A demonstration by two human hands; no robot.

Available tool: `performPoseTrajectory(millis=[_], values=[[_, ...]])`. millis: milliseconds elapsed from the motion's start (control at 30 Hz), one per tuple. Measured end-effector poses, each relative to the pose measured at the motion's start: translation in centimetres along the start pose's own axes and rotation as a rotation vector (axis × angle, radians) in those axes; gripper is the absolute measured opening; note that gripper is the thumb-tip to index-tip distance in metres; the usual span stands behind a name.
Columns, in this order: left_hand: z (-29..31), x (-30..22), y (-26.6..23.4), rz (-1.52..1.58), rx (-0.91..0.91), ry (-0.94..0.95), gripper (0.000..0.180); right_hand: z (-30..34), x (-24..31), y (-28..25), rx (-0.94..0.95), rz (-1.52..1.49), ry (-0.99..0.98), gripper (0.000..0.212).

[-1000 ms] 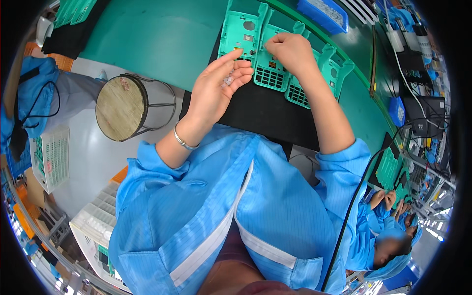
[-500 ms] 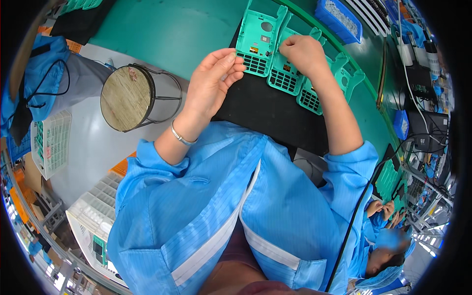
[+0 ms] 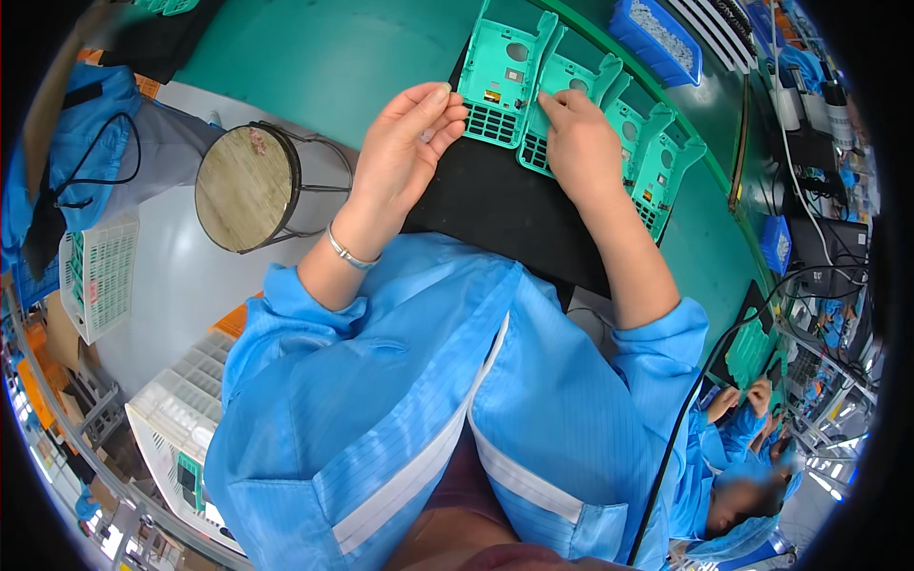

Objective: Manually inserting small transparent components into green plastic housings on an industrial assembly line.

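Several green plastic housings with grid-like openings lie in a slanting row on the black mat. Beside the lower left edge of the leftmost housing is my left hand, raised, its thumb and fingers pinched together; whatever may be between the tips is too small to make out. My right hand is over the second housing, fingers curled and the index fingertip against its left side. The palm side is hidden, and the hand covers part of that housing's grid. The rightmost housing lies beyond my right wrist.
A blue bin of small pale parts stands at the far side of the green table. To the left are a round stool and white crates. A black cable hangs near my right arm. Co-workers sit at both sides.
My right hand has shifted slightly down, its index finger now pointing at the second housing's left side. The left hand has drawn a little up and left, away from the first housing.
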State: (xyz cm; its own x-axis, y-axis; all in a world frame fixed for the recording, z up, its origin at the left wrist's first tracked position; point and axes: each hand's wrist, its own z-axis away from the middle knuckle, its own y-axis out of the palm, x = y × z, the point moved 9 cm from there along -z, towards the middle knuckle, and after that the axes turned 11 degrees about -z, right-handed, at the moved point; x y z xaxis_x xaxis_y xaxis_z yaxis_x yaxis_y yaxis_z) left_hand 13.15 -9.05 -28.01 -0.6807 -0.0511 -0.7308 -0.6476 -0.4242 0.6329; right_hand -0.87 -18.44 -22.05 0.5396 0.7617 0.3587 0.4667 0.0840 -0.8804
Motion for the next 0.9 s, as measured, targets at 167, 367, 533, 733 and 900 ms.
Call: performPoseTrajectory(millis=[167, 367, 533, 733, 900], values=[[-0.4, 0.5, -0.3, 0.118, 0.055, -0.026, 0.015, -0.5, 0.1, 0.1, 0.061, 0.091, -0.006, 0.027], [0.1, 0.7, -0.1, 0.081, 0.056, -0.054, 0.016, -2.2, 1.3, -1.0, 0.154, -0.535, 0.312, 0.022], [0.1, 1.0, 0.4, 0.067, 0.082, -0.054, 0.015, -2.8, 4.4, 1.5, 0.287, -0.825, 0.378, 0.022], [0.3, 1.5, -0.3, 0.091, 0.068, -0.035, 0.017, -3.8, 4.1, 2.0, 0.281, -0.676, 0.398, 0.023], [-0.1, 0.2, -0.8, 0.165, -0.002, -0.005, 0.023, -7.2, -0.4, 4.0, 0.219, -0.527, 0.495, 0.023]])
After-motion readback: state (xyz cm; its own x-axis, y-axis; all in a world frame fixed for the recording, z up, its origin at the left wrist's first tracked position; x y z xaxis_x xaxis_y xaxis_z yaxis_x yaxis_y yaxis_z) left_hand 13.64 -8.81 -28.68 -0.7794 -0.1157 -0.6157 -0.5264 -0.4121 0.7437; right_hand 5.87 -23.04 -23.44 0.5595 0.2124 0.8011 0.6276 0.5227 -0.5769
